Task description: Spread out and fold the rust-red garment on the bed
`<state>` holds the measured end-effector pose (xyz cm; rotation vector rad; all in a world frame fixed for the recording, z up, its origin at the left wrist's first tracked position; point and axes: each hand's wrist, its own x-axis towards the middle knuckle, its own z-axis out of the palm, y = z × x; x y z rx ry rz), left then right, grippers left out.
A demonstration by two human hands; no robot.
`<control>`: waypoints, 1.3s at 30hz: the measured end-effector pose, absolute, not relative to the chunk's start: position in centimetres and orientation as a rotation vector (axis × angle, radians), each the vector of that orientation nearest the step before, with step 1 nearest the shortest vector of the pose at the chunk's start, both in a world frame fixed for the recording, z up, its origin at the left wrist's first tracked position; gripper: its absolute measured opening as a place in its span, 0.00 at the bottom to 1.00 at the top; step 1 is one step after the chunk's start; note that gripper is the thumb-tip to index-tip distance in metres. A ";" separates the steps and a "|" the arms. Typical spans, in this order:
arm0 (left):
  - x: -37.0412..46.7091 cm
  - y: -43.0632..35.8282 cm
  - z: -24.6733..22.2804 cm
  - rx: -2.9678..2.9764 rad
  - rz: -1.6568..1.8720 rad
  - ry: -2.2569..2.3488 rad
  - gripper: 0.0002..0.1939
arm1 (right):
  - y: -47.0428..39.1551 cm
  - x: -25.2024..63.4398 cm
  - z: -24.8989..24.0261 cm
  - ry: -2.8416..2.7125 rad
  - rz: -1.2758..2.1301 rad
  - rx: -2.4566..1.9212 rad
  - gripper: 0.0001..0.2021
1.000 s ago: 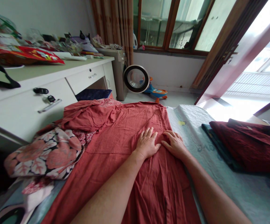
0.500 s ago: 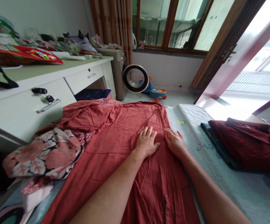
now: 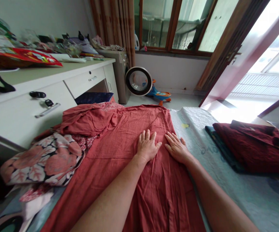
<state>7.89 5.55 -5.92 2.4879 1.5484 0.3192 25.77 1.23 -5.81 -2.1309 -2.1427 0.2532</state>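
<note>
A red cloth garment (image 3: 115, 141) lies spread over the bed, with creases running along its right part. My left hand (image 3: 147, 146) rests flat on it near the middle, fingers spread and pointing away from me. Just to the right, my right hand (image 3: 176, 147) lies palm down close to the garment's right edge, its fingers apart. Neither hand grips the fabric. A gap of red cloth separates the two hands.
Bunched floral cloth (image 3: 45, 158) lies at the left. Folded dark red clothes (image 3: 252, 148) sit on the pale blue bedcover (image 3: 197, 129) at the right. Beyond are a white desk (image 3: 86, 77), an open round washer door (image 3: 138, 81) and a blue ride-on toy (image 3: 160, 94).
My left hand has shifted slightly left and its thumb reaches out more. My right hand has moved a little left over the red cloth. The whole view has shifted slightly.
</note>
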 end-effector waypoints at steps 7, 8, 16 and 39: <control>7.2 6.1 -6.2 2.459 0.337 1.706 0.35 | 1.2 25.8 -5.9 -2.117 0.215 -2.182 0.28; 7.1 6.2 -6.2 2.461 0.345 1.721 0.34 | 1.2 25.8 -6.0 -2.110 0.206 -2.181 0.28; 6.8 6.3 -6.1 2.492 0.412 1.729 0.26 | 1.4 25.8 -6.3 -2.045 0.188 -2.168 0.30; 7.6 5.8 -6.0 2.616 0.314 1.322 0.32 | 1.9 26.4 -6.8 -1.983 0.153 -2.080 0.22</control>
